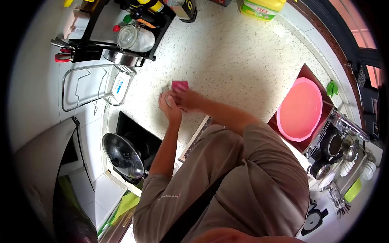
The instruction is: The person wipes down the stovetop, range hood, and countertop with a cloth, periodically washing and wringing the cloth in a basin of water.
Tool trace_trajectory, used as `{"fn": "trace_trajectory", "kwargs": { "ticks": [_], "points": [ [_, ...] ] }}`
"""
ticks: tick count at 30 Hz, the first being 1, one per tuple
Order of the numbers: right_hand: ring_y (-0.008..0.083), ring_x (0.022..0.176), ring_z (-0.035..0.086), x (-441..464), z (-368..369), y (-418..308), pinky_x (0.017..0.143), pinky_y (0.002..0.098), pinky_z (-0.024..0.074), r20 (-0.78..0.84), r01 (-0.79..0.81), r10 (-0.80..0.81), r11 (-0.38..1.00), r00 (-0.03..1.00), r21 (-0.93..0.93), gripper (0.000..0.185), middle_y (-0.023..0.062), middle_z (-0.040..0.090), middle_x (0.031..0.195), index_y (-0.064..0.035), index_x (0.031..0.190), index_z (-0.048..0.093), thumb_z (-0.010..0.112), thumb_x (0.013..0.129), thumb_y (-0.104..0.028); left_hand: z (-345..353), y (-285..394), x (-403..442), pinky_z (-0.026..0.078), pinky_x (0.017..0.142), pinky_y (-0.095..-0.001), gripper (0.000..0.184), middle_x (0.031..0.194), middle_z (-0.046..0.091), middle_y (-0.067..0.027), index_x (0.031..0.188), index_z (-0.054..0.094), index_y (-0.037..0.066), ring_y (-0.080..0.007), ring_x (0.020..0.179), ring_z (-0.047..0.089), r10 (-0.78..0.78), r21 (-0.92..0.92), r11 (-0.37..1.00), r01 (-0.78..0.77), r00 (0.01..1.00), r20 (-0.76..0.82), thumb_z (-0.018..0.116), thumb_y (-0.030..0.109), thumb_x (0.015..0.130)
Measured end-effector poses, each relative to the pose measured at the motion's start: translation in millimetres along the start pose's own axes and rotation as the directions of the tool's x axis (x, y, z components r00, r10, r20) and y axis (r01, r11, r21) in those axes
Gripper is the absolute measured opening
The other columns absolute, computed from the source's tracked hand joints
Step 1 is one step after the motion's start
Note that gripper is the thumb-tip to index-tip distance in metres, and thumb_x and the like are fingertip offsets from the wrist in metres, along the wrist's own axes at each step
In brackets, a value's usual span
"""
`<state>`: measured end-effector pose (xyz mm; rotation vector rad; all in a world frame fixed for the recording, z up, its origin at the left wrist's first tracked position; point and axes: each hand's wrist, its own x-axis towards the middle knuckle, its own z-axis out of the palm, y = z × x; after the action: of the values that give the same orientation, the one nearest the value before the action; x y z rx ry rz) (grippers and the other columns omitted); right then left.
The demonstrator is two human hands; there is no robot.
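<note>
My right hand, blurred by motion, is over the speckled countertop, its fingers closed on a small pink cloth or sponge. Only a square pink part shows beyond the fingertips. Just beside it and touching it is my left hand, with its fingers bent inward. Whatever is between the two hands is hidden by the fingers.
At left are a stove with a glass-lidded pan, a wire rack and a black shelf with a glass jar. A yellow jug stands at the back. To the right, a pink basin sits in the sink beside dishes and pots.
</note>
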<state>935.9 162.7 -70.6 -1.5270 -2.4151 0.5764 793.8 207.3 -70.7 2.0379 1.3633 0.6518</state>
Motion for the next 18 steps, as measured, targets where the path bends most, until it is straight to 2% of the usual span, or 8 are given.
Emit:
{"fn": "trace_trajectory", "kwargs": {
  "ticks": [3, 4, 7, 8, 10, 11, 15, 18],
  "points": [
    [0.0357, 0.139, 0.015, -20, 19, 41, 0.108, 0.0648, 0.0053, -0.376, -0.260, 0.242, 0.966, 0.894, 0.004, 0.045, 0.0058, 0.038, 0.144, -0.0246, 0.124, 0.058, 0.055, 0.082, -0.042, -6, 16, -5, 0.019, 0.108, -0.0507, 0.047, 0.145, 0.026, -0.0251, 0.132, 0.045, 0.004, -0.0431, 0.133, 0.023, 0.030, 0.127, 0.991, -0.040, 0.996, 0.081, 0.044, 0.035, 0.096],
    [0.0423, 0.126, 0.032, -36, -1, 61, 0.100, 0.0685, 0.0143, -0.485, -0.355, 0.243, 0.923, 0.840, -0.151, 0.045, 0.0131, 0.053, 0.125, -0.0133, 0.110, 0.065, 0.049, 0.085, -0.047, -2, 6, -6, 0.018, 0.108, -0.0531, 0.049, 0.147, 0.023, -0.0251, 0.135, 0.043, 0.007, -0.0441, 0.135, 0.020, 0.054, 0.184, 0.980, -0.076, 0.991, 0.121, 0.043, 0.038, 0.096],
    [0.0441, 0.131, 0.019, -107, -37, 122, 0.101, 0.0683, 0.0142, -0.379, -0.827, 0.767, 0.562, 0.517, 0.009, 0.054, 0.0149, 0.034, 0.143, -0.0122, 0.123, 0.056, 0.045, 0.087, -0.050, 4, 23, -2, 0.017, 0.108, -0.0548, 0.050, 0.147, 0.023, -0.0254, 0.136, 0.042, 0.008, -0.0438, 0.135, 0.020, 0.096, 0.295, 0.942, -0.161, 0.970, 0.223, 0.042, 0.039, 0.096],
    [0.0421, 0.136, 0.008, -137, -50, 140, 0.105, 0.0670, 0.0081, -0.303, -0.917, 0.865, 0.376, 0.400, -0.135, 0.065, 0.0106, 0.020, 0.150, -0.0226, 0.146, 0.022, 0.038, 0.091, -0.053, 10, 22, -2, 0.017, 0.108, -0.0548, 0.050, 0.147, 0.023, -0.0254, 0.136, 0.042, 0.008, -0.0438, 0.135, 0.020, 0.107, 0.286, 0.943, -0.170, 0.969, 0.225, 0.042, 0.039, 0.096],
    [0.0426, 0.139, 0.002, -214, -22, 197, 0.102, 0.0723, 0.0054, -0.445, -0.975, 0.869, 0.176, 0.218, -0.134, 0.060, 0.0076, 0.006, 0.155, -0.0301, 0.148, 0.014, 0.026, 0.094, -0.055, 20, 15, 0, 0.016, 0.107, -0.0557, 0.051, 0.147, 0.022, -0.0252, 0.137, 0.041, 0.010, -0.0437, 0.135, 0.020, 0.100, 0.235, 0.959, -0.157, 0.966, 0.237, 0.042, 0.040, 0.096],
    [0.0400, 0.140, 0.001, -233, -52, 184, 0.100, 0.0745, 0.0039, -0.302, -0.999, 0.953, 0.001, 0.016, -0.049, 0.056, 0.0047, 0.003, 0.156, -0.0330, 0.147, 0.013, 0.020, 0.096, -0.054, 20, 18, 0, 0.016, 0.107, -0.0557, 0.051, 0.147, 0.022, -0.0252, 0.137, 0.041, 0.010, -0.0437, 0.135, 0.020, 0.106, 0.233, 0.959, -0.163, 0.965, 0.239, 0.042, 0.040, 0.096],
    [0.0409, 0.139, 0.014, -295, -12, 213, 0.108, 0.0609, 0.0142, -0.639, -0.963, 0.768, 0.138, -0.043, 0.232, 0.057, 0.0158, 0.021, 0.151, -0.0134, 0.147, 0.019, 0.025, 0.098, -0.041, 20, 24, -1, 0.015, 0.108, -0.0545, 0.050, 0.147, 0.022, -0.0253, 0.137, 0.041, 0.007, -0.0435, 0.135, 0.019, 0.145, 0.133, 0.974, -0.181, 0.960, 0.240, 0.042, 0.037, 0.097],
    [0.0377, 0.139, 0.017, -249, -20, 198, 0.111, 0.0482, 0.0159, -0.629, -0.874, 0.775, 0.344, 0.058, 0.344, 0.051, 0.0202, 0.026, 0.147, -0.0035, 0.141, 0.026, 0.036, 0.096, -0.024, 8, 24, -2, 0.015, 0.108, -0.0536, 0.049, 0.147, 0.023, -0.0255, 0.136, 0.040, 0.004, -0.0432, 0.135, 0.019, 0.116, 0.119, 0.982, -0.145, 0.968, 0.221, 0.042, 0.034, 0.097]
  ]
}}
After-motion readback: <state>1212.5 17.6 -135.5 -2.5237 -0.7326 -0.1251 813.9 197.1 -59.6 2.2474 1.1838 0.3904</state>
